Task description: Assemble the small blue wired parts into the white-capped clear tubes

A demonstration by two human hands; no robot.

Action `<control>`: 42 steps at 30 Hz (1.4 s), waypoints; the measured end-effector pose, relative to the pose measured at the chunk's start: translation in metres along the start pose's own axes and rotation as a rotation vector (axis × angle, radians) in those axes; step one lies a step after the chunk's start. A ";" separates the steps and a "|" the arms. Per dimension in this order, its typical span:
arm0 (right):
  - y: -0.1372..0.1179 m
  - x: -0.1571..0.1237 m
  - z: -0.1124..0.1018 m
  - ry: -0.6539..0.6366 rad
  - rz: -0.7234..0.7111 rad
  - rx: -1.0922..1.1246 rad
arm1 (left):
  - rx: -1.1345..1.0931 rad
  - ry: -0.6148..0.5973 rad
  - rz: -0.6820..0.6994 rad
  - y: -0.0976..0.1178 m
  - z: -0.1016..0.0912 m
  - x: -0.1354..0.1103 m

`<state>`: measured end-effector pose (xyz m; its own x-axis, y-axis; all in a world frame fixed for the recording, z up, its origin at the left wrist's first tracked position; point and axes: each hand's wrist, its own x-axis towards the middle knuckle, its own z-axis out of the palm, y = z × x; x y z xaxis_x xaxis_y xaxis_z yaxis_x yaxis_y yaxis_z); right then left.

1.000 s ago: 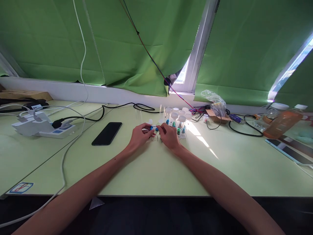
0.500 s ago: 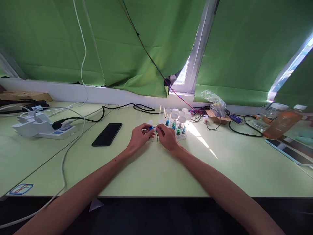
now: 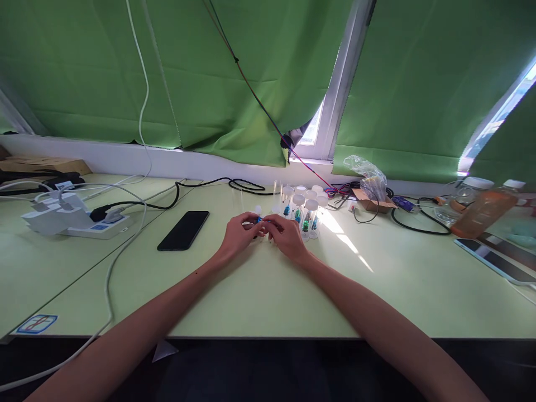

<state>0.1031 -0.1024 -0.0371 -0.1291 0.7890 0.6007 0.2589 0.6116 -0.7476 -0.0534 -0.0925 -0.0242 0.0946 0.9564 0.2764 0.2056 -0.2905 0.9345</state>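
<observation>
My left hand (image 3: 239,236) and my right hand (image 3: 287,237) meet at the middle of the pale green table (image 3: 259,290), fingertips pinched together on a small blue piece (image 3: 259,220). Its shape is too small to make out. Just behind my right hand stands a cluster of clear tubes with white caps (image 3: 305,206), several holding small blue or green pieces. A single white cap (image 3: 258,209) shows above my fingers.
A black phone (image 3: 183,229) lies left of my hands. A white power strip (image 3: 69,219) with cables sits far left. A plastic bag (image 3: 366,173), a small cardboard box, black cables, an orange bottle (image 3: 481,213) and a tablet (image 3: 496,259) are at the right. Green curtains hang behind.
My right hand has shifted slightly left, closing onto my left fingertips over the blue piece. My left hand stays where it was.
</observation>
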 end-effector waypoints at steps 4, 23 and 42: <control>-0.001 0.001 0.001 0.014 0.076 0.128 | -0.005 -0.021 -0.004 0.001 0.000 0.000; 0.007 0.009 0.001 -0.050 0.204 0.484 | -0.177 -0.118 -0.099 -0.002 -0.002 0.003; 0.005 0.008 0.001 0.017 0.244 0.393 | -0.011 -0.106 -0.047 0.003 0.001 -0.003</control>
<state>0.1022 -0.0925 -0.0362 -0.0933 0.9135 0.3960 -0.1032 0.3867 -0.9164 -0.0524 -0.0961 -0.0225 0.1875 0.9601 0.2074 0.2015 -0.2442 0.9486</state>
